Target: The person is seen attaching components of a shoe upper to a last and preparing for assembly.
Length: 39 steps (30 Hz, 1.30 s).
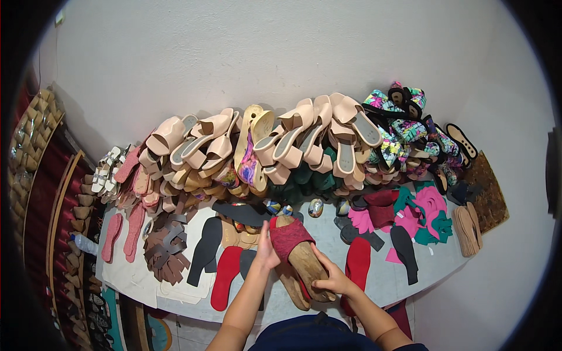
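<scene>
Over the table's front edge I hold a wooden shoe last [308, 264] with a dark red textured strap [290, 238] wrapped across its front part. My left hand [267, 248] presses against the strap's left side, its fingers pointing up toward the toe. Around the right side of the last's heel end, my right hand [332, 277] has its thumb on top; its other fingers are partly hidden. Below and to the left shows a second wooden last [292, 288], partly covered by the first. Red insoles lie to the left [226, 277] and right [357, 263].
Beige heeled sandals [298, 128] are piled along the table's [175, 297] back. Patterned sandals [404, 126] rise at the right. Brown strap pieces [167, 248], black soles [206, 248] and pink and green cut pieces [427, 213] lie in front. Shelves of lasts [76, 251] stand left.
</scene>
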Tool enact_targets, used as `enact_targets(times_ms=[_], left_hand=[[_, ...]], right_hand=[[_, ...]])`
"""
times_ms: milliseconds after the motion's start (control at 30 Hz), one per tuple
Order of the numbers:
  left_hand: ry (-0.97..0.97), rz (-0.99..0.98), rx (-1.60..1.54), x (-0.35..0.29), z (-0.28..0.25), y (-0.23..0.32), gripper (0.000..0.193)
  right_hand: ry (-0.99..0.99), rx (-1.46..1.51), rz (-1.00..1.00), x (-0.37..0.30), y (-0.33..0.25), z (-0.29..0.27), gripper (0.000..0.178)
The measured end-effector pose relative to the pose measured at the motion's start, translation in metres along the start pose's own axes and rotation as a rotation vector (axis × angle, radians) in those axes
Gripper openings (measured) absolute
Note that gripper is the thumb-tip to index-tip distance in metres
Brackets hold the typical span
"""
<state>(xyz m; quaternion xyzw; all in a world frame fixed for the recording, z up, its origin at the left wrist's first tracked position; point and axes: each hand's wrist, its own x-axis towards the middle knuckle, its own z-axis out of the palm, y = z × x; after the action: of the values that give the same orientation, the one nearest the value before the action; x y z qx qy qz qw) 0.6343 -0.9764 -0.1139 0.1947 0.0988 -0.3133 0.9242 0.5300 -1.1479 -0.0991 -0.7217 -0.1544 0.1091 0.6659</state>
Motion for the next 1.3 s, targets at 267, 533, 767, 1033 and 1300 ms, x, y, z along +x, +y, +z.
enact_targets(times_ms=[267, 533, 767, 1033, 1300], left_hand=[[-0.051, 0.049, -0.009, 0.012, -0.019, -0.006, 0.039], [0.044, 0.083, -0.055, 0.008, -0.029, -0.022, 0.037], [0.169, 0.108, -0.052, 0.0, -0.038, -0.04, 0.044], [0.127, 0.113, -0.115, 0.01, -0.048, -0.043, 0.044], [0.063, 0.129, -0.175, 0.009, -0.042, -0.045, 0.041]], right_hand=[[0.011, -0.112, -0.004, 0.004, 0.01, 0.001, 0.093], [0.02, -0.144, -0.04, 0.007, 0.011, 0.007, 0.093], [0.061, -0.047, -0.029, 0.012, 0.011, 0.02, 0.094], [0.079, -0.076, -0.037, 0.011, 0.008, 0.027, 0.094], [0.017, -0.391, 0.101, 0.004, -0.011, 0.034, 0.094]])
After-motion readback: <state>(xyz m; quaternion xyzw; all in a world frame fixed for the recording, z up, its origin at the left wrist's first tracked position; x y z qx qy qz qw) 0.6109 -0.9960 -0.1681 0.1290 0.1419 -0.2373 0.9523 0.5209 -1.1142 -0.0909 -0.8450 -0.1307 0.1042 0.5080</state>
